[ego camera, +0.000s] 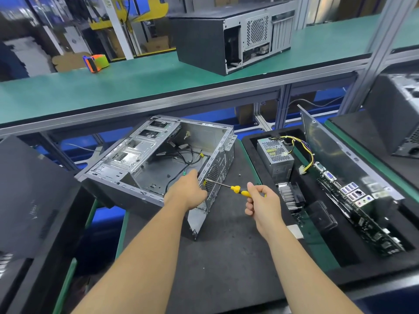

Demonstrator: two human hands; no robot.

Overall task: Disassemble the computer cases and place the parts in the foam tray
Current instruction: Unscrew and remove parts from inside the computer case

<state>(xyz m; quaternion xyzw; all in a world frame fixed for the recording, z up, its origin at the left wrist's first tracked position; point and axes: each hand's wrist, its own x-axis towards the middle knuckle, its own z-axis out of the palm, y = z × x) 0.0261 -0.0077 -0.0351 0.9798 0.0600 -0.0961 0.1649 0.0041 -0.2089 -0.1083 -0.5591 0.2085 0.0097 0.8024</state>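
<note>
The open computer case (pixel 158 164) lay tilted on the bench (pixel 226 257), left of the foam tray (pixel 256 159). The left hand (pixel 188 191) gripped its rear edge; the right hand (pixel 260 205) clasped a yellow-handled screwdriver (pixel 235 189), tip at the rear panel.

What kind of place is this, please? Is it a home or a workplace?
Most likely a factory or workshop line for dismantling computers: long green-topped benches on aluminium frames, several computer cases, and a foam tray holding a removed power supply and motherboard.
</note>
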